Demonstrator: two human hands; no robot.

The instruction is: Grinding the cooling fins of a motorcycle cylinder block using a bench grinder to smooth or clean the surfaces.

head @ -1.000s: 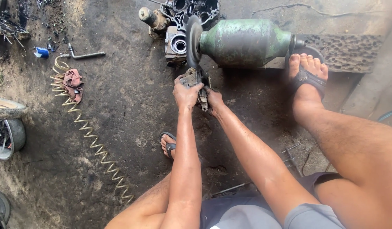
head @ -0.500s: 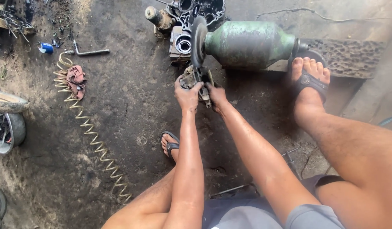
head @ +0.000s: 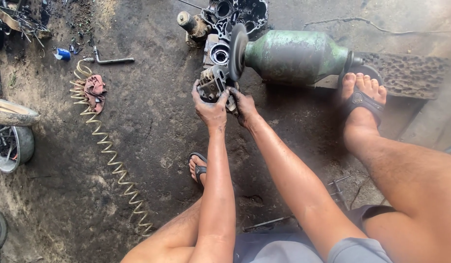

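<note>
Both grips are closing around a greasy metal part (head: 214,85): the left hand (head: 209,106) is clasping it from below, the right hand (head: 242,106) from the side. The part is touching the grinding disc (head: 236,45) of a green motor (head: 296,56) lying on the floor (head: 152,131). An engine casing (head: 235,12) is sitting just behind, while a coiled hose (head: 106,141), rag (head: 94,90) and wrench (head: 108,59) are lying well apart to the left.

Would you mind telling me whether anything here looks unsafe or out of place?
Yes: both bare hands, left hand and right hand, press a small metal part against the grinder wheel, and a sandalled foot braces the green motor. A coiled hose sprawls across the dirty floor.
</note>
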